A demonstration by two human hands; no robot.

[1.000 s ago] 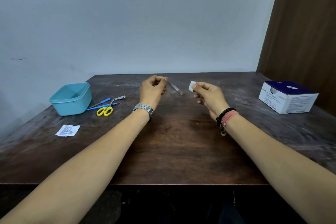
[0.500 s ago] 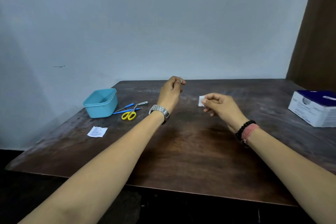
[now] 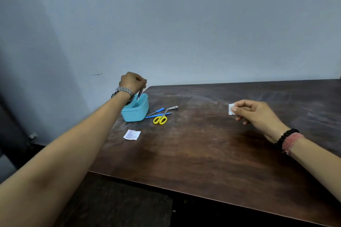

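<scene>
**Tool Over the Tub, Pad Held Out Wide**

At your near edge lies the dark wooden table [image 3: 203, 162], and every place below is taken from the teal tub [image 3: 136, 112] at its far left corner. Well to the right of the tub and nearer to you, your right wrist wears a black bead bracelet [image 3: 285, 138] beside a pink band. A printed white paper sachet [image 3: 132, 134] lies flat just in front of the tub, apart from it.

Farther on, your right hand [image 3: 258, 114] is well to the right of the tub. Its thumb and forefinger pinch a small white pad [image 3: 231, 109] by one edge, and the other fingers are curled loosely underneath.

Just right of the tub rest the yellow-handled scissors [image 3: 160, 119], handles toward you. Two blue-handled tools [image 3: 159, 110] and a small metal clipper [image 3: 173, 108] lie close by them on the side away from the tub.

Above the tub's open top, your left hand [image 3: 132, 82], with a steel watch [image 3: 122, 92] at the wrist, has its fingers closed around a slim metal tool [image 3: 140, 94]. The tool points down into the tub's mouth. You cannot tell whether its tip touches anything inside. Behind the tub rises a pale blue-grey wall [image 3: 203, 33].
</scene>
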